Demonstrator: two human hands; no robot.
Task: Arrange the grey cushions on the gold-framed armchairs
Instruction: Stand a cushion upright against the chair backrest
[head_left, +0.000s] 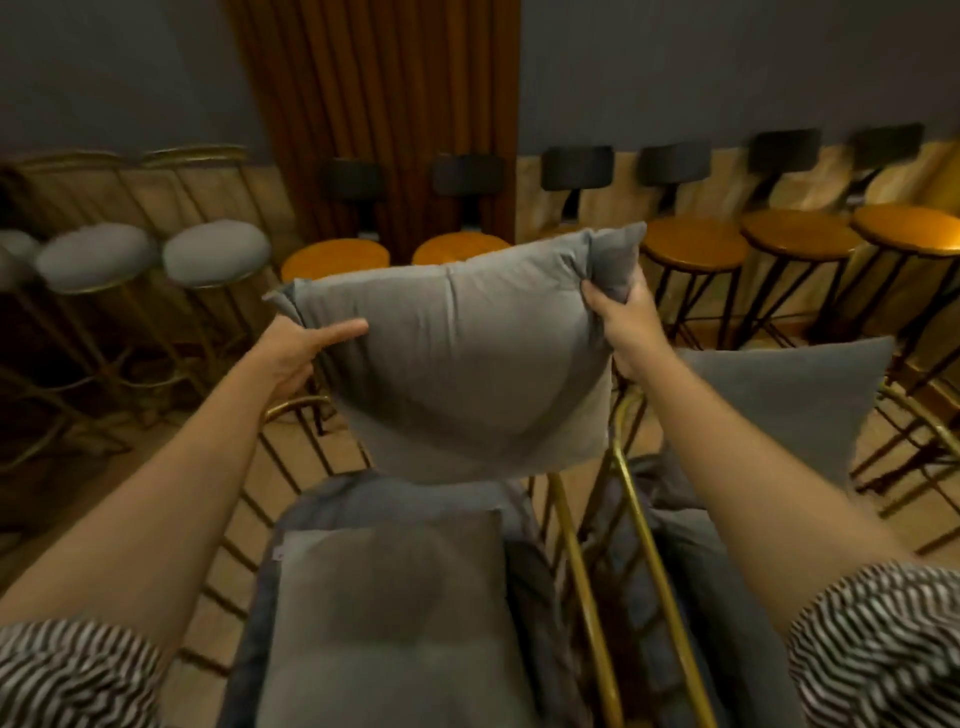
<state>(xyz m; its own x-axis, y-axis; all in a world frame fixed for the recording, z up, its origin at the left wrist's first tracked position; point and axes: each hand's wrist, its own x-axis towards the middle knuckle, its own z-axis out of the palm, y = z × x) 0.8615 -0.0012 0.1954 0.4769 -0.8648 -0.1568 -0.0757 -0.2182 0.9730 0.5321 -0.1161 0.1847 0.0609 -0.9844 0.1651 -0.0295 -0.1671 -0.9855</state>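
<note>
I hold a grey square cushion (462, 358) up in the air over a gold-framed armchair (582, 571). My left hand (301, 353) grips its left edge, thumb laid across the front. My right hand (623, 322) pinches its upper right corner. Below it a second grey cushion (384, 613) lies flat on the chair's dark padded seat. A third grey cushion (779, 410) stands upright against the back of the neighbouring gold-framed armchair (654, 561) on the right.
Grey-topped gold stools (213, 254) stand at the left wall. Orange-topped bar stools (696, 249) with black backs line the far wall and the right side. A wooden slatted panel (374, 104) rises behind them. Tiled floor shows between the frames.
</note>
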